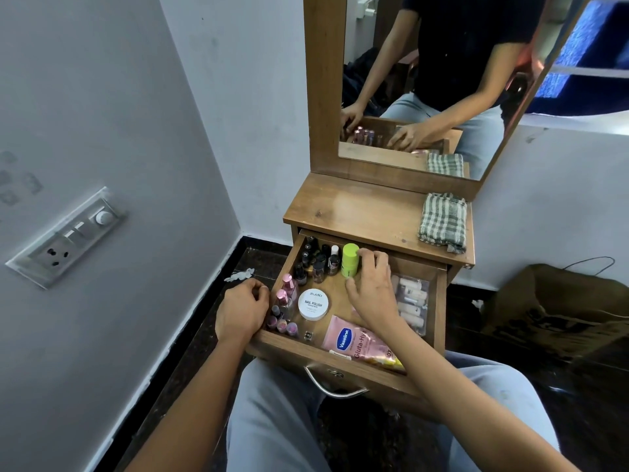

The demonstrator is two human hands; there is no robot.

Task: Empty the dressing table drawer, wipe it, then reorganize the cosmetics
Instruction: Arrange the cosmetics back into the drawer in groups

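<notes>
The wooden drawer (343, 361) stands pulled out and holds cosmetics. Dark nail polish bottles (318, 258) fill its back left corner. Pink-capped bottles (285, 303) line the left wall. A white round tub (313, 304) of nail polish remover wipes sits in the middle. A pink Vaseline sachet (354, 340) lies at the front, and a clear pouch (412, 303) lies at the right. My right hand (369, 287) hovers inside, fingertips touching the lime green stick (350, 260), which stands upright. My left hand (242, 306) rests curled on the drawer's left edge, holding nothing.
A folded green checked cloth (442, 221) lies on the right of the dressing table top (354, 206). The mirror (429, 80) rises behind. A brown paper bag (561, 308) sits on the dark floor at the right; a switch panel (68, 238) is on the left wall.
</notes>
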